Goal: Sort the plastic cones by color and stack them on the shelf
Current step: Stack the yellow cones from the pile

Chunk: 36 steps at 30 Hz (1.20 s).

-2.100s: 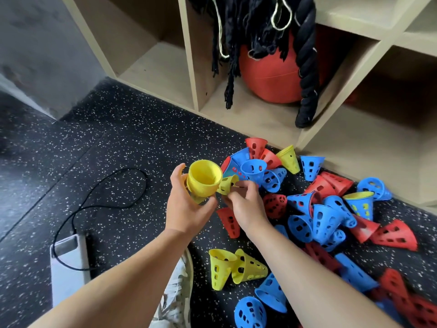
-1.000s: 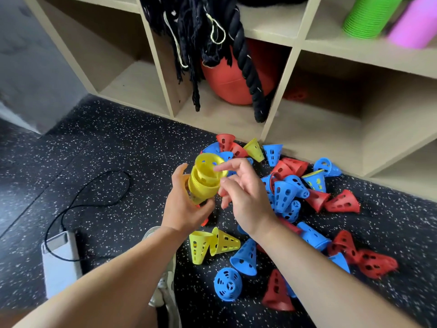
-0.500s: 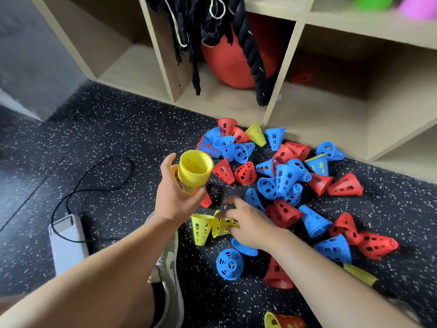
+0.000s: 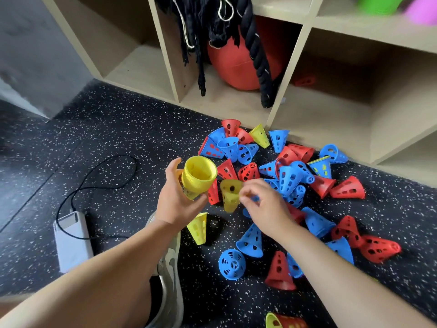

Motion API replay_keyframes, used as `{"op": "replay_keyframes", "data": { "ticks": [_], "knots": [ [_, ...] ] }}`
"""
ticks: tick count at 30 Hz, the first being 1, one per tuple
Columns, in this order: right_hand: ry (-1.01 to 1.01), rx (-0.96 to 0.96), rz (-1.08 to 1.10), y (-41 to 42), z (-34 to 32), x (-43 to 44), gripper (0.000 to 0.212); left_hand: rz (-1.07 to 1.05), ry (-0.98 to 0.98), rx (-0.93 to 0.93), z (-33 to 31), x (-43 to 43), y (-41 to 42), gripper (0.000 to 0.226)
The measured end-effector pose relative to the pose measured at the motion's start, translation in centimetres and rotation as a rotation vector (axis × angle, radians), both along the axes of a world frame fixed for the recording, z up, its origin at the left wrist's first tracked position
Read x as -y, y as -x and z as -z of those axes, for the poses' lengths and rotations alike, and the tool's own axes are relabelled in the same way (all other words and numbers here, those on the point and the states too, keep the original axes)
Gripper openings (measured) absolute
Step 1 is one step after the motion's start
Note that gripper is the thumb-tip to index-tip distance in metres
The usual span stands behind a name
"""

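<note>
My left hand [image 4: 176,204] grips a stack of nested yellow cones [image 4: 198,177], open end up, above the speckled floor. My right hand [image 4: 267,207] pinches a single yellow cone [image 4: 229,194] by its rim, just right of the stack and a little lower. One more yellow cone [image 4: 199,227] lies on the floor below my left hand. A pile of several blue and red cones [image 4: 289,177] spreads to the right, with another yellow cone [image 4: 260,136] near the shelf [image 4: 276,107].
The wooden shelf's low compartments stand at the back; one holds a red ball [image 4: 236,65] and a hanging black rope [image 4: 256,50]. A white power bank [image 4: 72,240] with a black cable lies left. My shoe [image 4: 171,266] sits below my left hand.
My right hand has lifted one yellow cone off the floor and brought it up beside the stack. One yellow cone stays on the floor. The left hand has barely moved.
</note>
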State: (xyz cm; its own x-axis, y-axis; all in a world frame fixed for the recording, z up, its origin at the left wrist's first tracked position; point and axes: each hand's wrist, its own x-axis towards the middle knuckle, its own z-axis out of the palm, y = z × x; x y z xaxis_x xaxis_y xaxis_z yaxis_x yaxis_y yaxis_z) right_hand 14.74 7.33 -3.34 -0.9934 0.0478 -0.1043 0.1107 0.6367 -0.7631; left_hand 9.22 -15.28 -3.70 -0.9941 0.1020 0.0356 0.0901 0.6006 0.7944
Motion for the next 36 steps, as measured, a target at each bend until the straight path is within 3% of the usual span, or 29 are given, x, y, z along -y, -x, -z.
{"op": "replay_keyframes", "data": {
  "ticks": [3,6,12,15,18,21,25,30,36],
  "knots": [
    [0.203,-0.170,0.190,0.8,-3.5,-0.5,0.015,0.020,0.001,0.011,-0.1,-0.5,-0.7,0.102],
    [0.308,-0.277,0.232,1.5,-6.5,-0.4,0.016,0.042,-0.008,0.013,-0.3,-1.1,-1.5,0.101],
    [0.200,-0.339,-0.052,1.5,-7.7,0.9,0.018,0.074,-0.042,-0.003,-1.2,-2.4,-2.1,0.101],
    [0.196,-0.372,0.072,0.8,-6.8,1.5,0.026,0.029,-0.037,-0.038,-1.5,-2.4,-1.9,0.101],
    [0.240,-0.195,0.219,-0.2,-5.5,2.1,0.023,-0.035,-0.046,-0.050,-1.8,-1.7,-1.9,0.100],
    [0.167,0.176,0.104,-0.8,-3.0,3.3,0.024,-0.083,-0.055,-0.050,-1.9,-0.6,-2.0,0.099],
    [0.272,0.377,-0.026,-0.3,0.5,6.1,0.042,-0.103,-0.029,-0.040,-1.6,1.0,-2.1,0.099],
    [0.323,0.488,0.034,0.9,3.3,8.2,0.043,-0.127,0.027,-0.025,-0.5,2.3,-1.8,0.099],
    [0.113,0.392,0.015,1.2,2.2,6.9,0.019,-0.103,0.055,-0.006,0.0,2.2,-1.1,0.101]
  ]
}}
